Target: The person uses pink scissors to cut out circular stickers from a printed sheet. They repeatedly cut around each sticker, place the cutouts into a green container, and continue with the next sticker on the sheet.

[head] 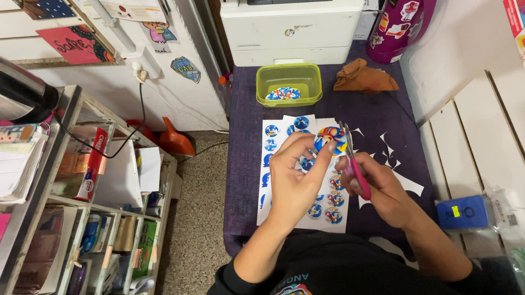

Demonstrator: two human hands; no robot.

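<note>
While my left hand (pixel 295 179) pinches a round printed sticker (pixel 330 140) between thumb and fingertips, holding it up just above the sheet, my right hand (pixel 376 185) is closed around the pink handles of a pair of scissors (pixel 352 158), whose blades stand against the sticker's right edge. Under both hands lies a white sheet of round blue stickers (pixel 273 141) on the purple tablecloth (pixel 245 168), with white paper offcuts (pixel 389 149) scattered just to the right. At my right, near the table edge, sits a small blue box (pixel 464 213). Farther back, a green plastic tub (pixel 288 83) holds a small heap of cut blue circles, and a crumpled brown cloth (pixel 364 77) lies beside it. Behind these stand a white printer (pixel 292 21) and a purple bottle (pixel 404 13).
</note>
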